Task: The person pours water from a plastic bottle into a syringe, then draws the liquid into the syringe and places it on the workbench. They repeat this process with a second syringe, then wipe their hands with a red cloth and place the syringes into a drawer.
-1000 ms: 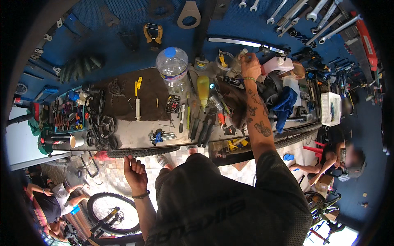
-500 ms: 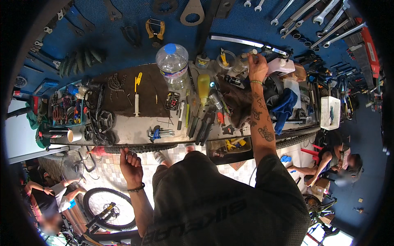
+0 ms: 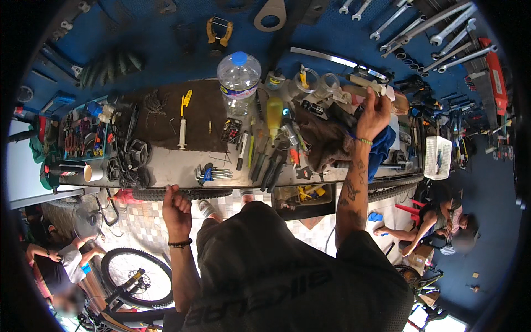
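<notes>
My right hand [image 3: 373, 117] is raised over the right back of the workbench. Its fingers pinch a pale, translucent syringe [image 3: 366, 83], tilted nearly sideways. Close by stand a clear open jar [image 3: 328, 84] and another jar with yellow-handled items [image 3: 306, 81]. A dark brown cloth [image 3: 322, 145] and a blue cloth [image 3: 381, 148] lie below that forearm. My left hand [image 3: 177, 212] hovers at the bench's front edge, fingers curled closed; whatever they may hold is hidden. A second syringe [image 3: 182, 135], with a yellow tool [image 3: 186, 102] at its tip, lies on the brown mat [image 3: 207, 94].
A large water bottle [image 3: 239, 83] and a yellow-liquid bottle [image 3: 274, 115] stand mid-bench. Hex keys [image 3: 213, 174], pliers [image 3: 275, 169] and a paper cup [image 3: 93, 172] sit near the front edge. Wrenches [image 3: 390, 22] hang on the blue wall. Other people sit at both sides.
My right hand has moved right and toward me, away from the jars, with the syringe in its fingers. My left hand stays near the bench edge. The whole view has shifted slightly.
</notes>
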The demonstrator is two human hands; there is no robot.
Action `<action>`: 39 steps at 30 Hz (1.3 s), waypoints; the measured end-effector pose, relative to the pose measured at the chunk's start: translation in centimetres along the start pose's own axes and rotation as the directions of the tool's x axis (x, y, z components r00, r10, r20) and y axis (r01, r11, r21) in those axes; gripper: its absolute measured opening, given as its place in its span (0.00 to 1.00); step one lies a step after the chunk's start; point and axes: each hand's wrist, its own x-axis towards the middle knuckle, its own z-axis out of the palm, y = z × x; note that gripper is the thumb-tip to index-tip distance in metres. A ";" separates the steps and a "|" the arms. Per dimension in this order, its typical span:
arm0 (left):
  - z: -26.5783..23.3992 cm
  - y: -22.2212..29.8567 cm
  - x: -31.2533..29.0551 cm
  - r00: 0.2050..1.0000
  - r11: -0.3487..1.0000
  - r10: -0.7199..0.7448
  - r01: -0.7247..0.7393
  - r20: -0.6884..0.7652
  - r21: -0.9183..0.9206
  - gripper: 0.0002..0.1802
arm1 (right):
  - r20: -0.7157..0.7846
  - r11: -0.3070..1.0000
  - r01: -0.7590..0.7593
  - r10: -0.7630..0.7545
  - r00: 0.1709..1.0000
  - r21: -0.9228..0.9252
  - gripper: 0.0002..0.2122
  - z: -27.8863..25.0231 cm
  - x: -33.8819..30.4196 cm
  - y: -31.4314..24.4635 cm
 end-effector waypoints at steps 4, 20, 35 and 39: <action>3.8 -2.6 0.4 0.993 0.924 -0.113 0.100 0.014 0.369 0.14 | 0.095 0.995 0.013 -0.003 0.995 -0.100 0.09 0.2 -4.7 -3.8; 10.5 -7.6 3.9 0.889 0.951 -0.308 0.294 0.338 0.092 0.21 | 0.490 0.821 -0.523 0.366 0.791 0.230 0.10 8.9 -28.5 -8.7; 8.1 -1.7 12.3 0.810 -0.457 0.433 -0.181 0.395 0.871 0.18 | 0.415 0.779 -0.421 0.228 0.881 0.465 0.14 10.8 -20.4 -10.0; 17.4 -0.2 10.9 0.596 -0.162 0.468 -0.669 0.653 0.726 0.30 | 0.445 0.780 -0.386 0.155 0.882 0.492 0.12 12.0 -14.2 -7.8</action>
